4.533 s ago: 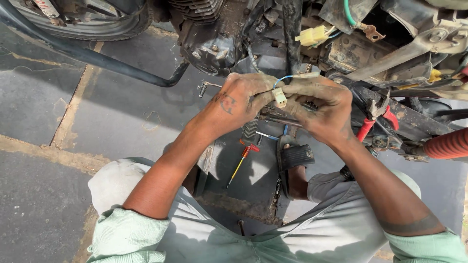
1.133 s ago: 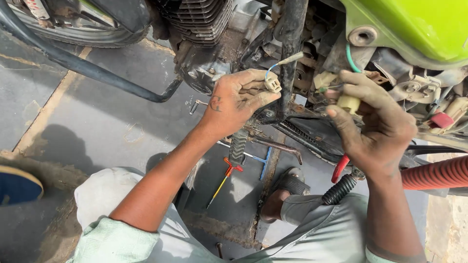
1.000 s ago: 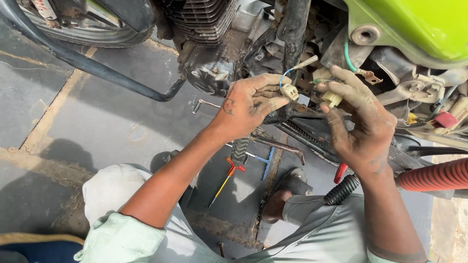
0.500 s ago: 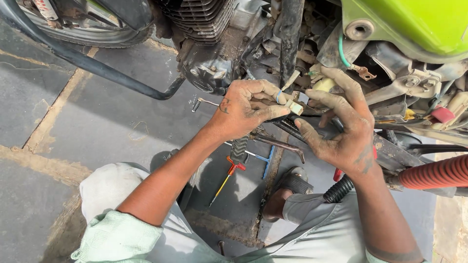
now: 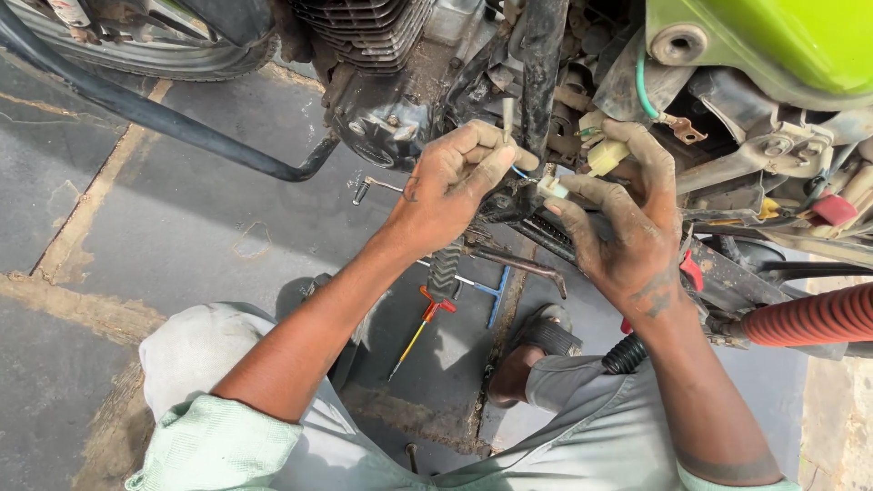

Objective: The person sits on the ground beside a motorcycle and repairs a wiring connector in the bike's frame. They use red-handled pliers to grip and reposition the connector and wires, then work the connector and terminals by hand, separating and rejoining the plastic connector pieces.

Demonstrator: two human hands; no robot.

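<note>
Grease-dark fingers (image 5: 496, 164) of the left hand (image 5: 446, 186) are pinched shut around a thin wire with a pale stub end (image 5: 507, 116) poking up above the knuckles. Just beside them, the right hand (image 5: 627, 236) grips a small cream plug (image 5: 551, 187) between thumb and forefinger, with a second, yellowish connector (image 5: 605, 156) resting against its upper fingers. Both pieces sit right under the motorcycle's engine (image 5: 382, 55), against the black frame tube (image 5: 541, 64), and the two hands are nearly touching.

My guess at the risk: the grip on both parts is fingertip-only and oily, so a slip could drop the plug into the crowded frame gap (hard to fish out). Tugging the thin blue lead (image 5: 518, 172) could also strain it at the connector. A red-handled screwdriver (image 5: 420, 329) and a blue T-handle tool (image 5: 486, 289) lie on the stone floor (image 5: 182, 236) below, near the sandalled foot (image 5: 532, 350).
</note>
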